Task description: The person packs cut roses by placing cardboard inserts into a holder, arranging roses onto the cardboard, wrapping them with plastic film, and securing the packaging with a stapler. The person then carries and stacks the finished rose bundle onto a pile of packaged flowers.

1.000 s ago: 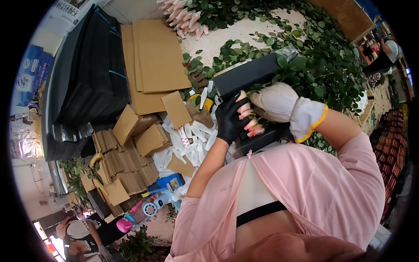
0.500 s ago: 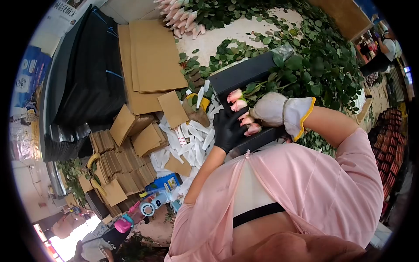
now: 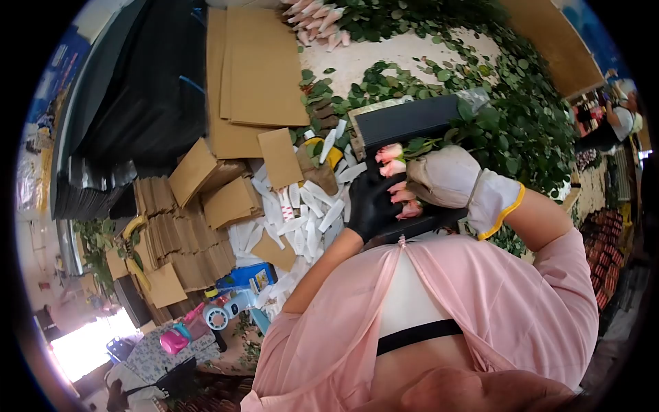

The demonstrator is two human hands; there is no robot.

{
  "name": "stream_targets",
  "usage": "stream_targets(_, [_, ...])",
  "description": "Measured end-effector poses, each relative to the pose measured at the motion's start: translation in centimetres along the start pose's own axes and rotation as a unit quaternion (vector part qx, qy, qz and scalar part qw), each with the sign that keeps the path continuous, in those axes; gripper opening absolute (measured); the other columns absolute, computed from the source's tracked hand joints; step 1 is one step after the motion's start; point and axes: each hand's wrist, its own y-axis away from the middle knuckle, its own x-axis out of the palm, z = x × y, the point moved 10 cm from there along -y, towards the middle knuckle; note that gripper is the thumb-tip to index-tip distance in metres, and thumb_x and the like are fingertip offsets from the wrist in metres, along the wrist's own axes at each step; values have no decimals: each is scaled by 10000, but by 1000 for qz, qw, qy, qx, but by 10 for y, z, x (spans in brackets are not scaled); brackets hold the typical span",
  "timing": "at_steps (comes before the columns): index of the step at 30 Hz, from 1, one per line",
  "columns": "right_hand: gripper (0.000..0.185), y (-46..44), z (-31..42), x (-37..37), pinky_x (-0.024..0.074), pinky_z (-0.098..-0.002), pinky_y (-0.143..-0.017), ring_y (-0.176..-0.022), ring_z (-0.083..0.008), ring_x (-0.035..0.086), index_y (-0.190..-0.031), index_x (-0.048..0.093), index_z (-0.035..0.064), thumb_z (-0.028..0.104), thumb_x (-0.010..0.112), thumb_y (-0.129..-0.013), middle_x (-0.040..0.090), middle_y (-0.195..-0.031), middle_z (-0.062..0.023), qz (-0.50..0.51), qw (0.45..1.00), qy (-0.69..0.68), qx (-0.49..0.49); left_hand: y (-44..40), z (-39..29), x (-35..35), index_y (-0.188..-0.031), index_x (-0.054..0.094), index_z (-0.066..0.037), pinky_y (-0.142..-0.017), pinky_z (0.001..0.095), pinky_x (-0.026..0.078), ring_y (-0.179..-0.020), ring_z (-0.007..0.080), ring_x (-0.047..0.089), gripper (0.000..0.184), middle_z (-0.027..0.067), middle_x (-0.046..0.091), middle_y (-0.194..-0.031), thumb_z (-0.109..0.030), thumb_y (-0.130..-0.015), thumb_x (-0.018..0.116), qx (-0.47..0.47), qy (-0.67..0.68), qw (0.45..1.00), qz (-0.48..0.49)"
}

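Several pink roses [image 3: 392, 167] lie in a row with their heads to the left, inside a dark, box-like holder [image 3: 410, 124] with a raised back panel. My left hand [image 3: 371, 202], in a black glove, has its fingers bent round the lower rose heads; the fingertips are partly hidden among the petals. Beside it my right hand [image 3: 445, 176], in a whitish glove with a yellow-edged cuff, is closed over the roses just behind their heads. Its fingers are mostly covered by the glove's back. Leafy stems [image 3: 491, 123] stretch away to the upper right.
White foam sleeves [image 3: 312, 230] lie heaped left of my hands, near a brown and yellow tape dispenser [image 3: 319, 172]. Cardboard sheets [image 3: 264, 75], cardboard stacks [image 3: 185, 237] and dark sheets [image 3: 137, 89] stand further left. Wrapped roses [image 3: 316, 20] are at the back. A person [image 3: 621, 120] stands far right.
The view has turned, so the holder and both hands sit further right in the picture. Both hands stay at the roses, and my left fingers are tucked lower among the heads.
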Motion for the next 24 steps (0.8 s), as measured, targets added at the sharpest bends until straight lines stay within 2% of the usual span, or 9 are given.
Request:
stream_targets(1, [255,-6,12,-12,516,-387,-713,-773,-297,650,-1016,640,142,289,574,-818,656,-910,-114,-47,996,-74,-12,-1,2,2,-929,665,-164,-645,406,455,-739,307,559,385,82,595,-823,-200,-548,703,-12,25,1000,13])
stream_targets(4, [284,-27,53,16,503,-360,-752,-856,-300,610,-994,582,43,152,619,-734,599,-943,-148,224,930,287,-60,36,74,55,-1011,585,-125,-786,436,436,-910,328,548,423,111,581,-956,-277,-639,719,-137,168,975,45])
stream_targets(7, [250,-64,156,-12,479,-372,-773,-893,-282,586,-965,587,93,61,547,-721,590,-846,-88,-128,925,161,-319,44,90,80,-1166,526,-80,-881,409,420,-1032,278,533,500,134,567,-1121,-288,-740,686,-210,407,886,74])
stream_targets(8, [232,-86,170,6,473,-371,-814,-955,-264,577,-954,611,88,79,566,-727,606,-871,-74,-105,905,237,-338,41,86,84,-1217,507,-66,-913,401,415,-1073,261,528,525,141,563,-1176,-291,-773,675,-211,422,877,93])
stream_targets(11, [182,-186,142,100,489,-381,-792,-909,-265,622,-816,683,80,212,559,-800,652,-853,-95,71,897,368,-233,15,35,47,-978,605,-58,-740,380,464,-852,290,594,348,144,632,-945,-219,-683,694,-115,34,970,214])
stream_targets(15, [228,-263,79,177,503,-385,-714,-862,-259,642,-800,682,61,254,562,-777,656,-799,-106,15,878,430,-208,16,17,5,-992,639,-79,-870,398,424,-998,320,570,401,147,632,-1009,-322,-681,713,-77,46,996,18])
stream_targets(18, [96,-160,166,55,479,-387,-656,-763,-260,605,-747,643,76,140,597,-694,611,-763,-86,-78,839,368,-393,25,44,47,-971,637,-107,-848,438,384,-981,272,533,448,96,624,-993,-398,-640,716,-100,50,983,145])
stream_targets(21, [179,-59,166,-74,445,-382,-690,-793,-324,558,-873,646,85,80,654,-695,566,-823,-103,-124,917,182,-333,-2,-1,7,-947,648,-156,-619,390,371,-699,231,519,341,61,572,-793,-326,-659,711,42,-74,996,27])
stream_targets(24, [221,-11,27,-71,436,-271,-562,-675,-151,559,-978,612,37,206,610,-836,610,-811,-37,49,996,-20,-66,6,1,10,-977,650,-144,-632,424,370,-720,262,511,412,57,584,-824,-243,-582,712,81,-80,993,-7])
